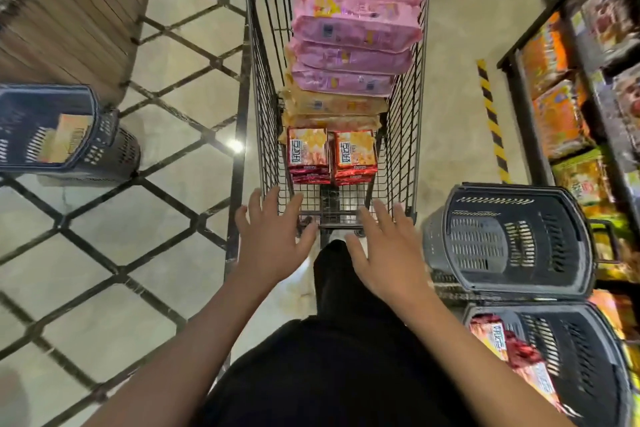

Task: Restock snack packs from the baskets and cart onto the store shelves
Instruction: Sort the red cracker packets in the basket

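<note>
A black wire cart stands straight ahead of me. It holds a stack of pink snack packs, yellow packs beneath them, and two stacks of red snack boxes at the near end. My left hand and my right hand hover just short of the cart's near rim, palms down, fingers spread, holding nothing. The store shelves with orange and green packs run along the right.
An empty grey basket sits at the right, stacked over another basket with red packs. A blue basket with a yellow pack stands at the left, below a wooden fixture. Yellow-black floor tape runs before the shelves.
</note>
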The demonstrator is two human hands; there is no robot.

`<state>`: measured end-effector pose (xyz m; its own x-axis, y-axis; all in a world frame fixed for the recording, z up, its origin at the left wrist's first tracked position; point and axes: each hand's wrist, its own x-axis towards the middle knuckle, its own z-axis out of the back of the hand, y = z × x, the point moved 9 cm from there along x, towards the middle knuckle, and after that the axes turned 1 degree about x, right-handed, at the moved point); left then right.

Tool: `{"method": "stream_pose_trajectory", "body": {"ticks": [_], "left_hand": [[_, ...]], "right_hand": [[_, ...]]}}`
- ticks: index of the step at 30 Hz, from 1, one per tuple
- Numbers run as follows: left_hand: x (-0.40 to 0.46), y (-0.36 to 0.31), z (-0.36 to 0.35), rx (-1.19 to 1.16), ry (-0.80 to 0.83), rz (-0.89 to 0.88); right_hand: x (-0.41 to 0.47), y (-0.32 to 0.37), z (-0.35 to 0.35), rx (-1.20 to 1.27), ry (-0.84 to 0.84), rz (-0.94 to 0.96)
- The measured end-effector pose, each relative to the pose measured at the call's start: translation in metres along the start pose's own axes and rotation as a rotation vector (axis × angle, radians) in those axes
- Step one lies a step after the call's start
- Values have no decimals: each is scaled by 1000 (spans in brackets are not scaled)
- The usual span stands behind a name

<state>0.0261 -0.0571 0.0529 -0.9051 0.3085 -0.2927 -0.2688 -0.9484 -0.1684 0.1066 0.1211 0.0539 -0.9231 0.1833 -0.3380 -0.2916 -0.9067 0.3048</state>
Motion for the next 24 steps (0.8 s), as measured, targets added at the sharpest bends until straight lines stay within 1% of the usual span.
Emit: {"method": "stream_pose_trajectory", "body": {"ticks": [4, 8, 13, 18, 21, 24], "left_hand": [[50, -3, -4, 22, 65, 21], [96, -2, -18, 19, 126, 52], [142, 1, -48, -81, 197, 105], [202, 9, -89, -117, 259, 148], [235, 25, -123, -173, 305, 238], [261, 46, -152, -264, 281, 390]], "right_hand": [[55, -12, -3, 23, 68, -16], [110, -30, -2, 24, 93, -18], [175, -51, -15, -33, 146, -3], [238, -70, -46, -89, 192, -4], [275, -78, -59, -76, 173, -16], [312, -90, -74, 8, 156, -78]]}}
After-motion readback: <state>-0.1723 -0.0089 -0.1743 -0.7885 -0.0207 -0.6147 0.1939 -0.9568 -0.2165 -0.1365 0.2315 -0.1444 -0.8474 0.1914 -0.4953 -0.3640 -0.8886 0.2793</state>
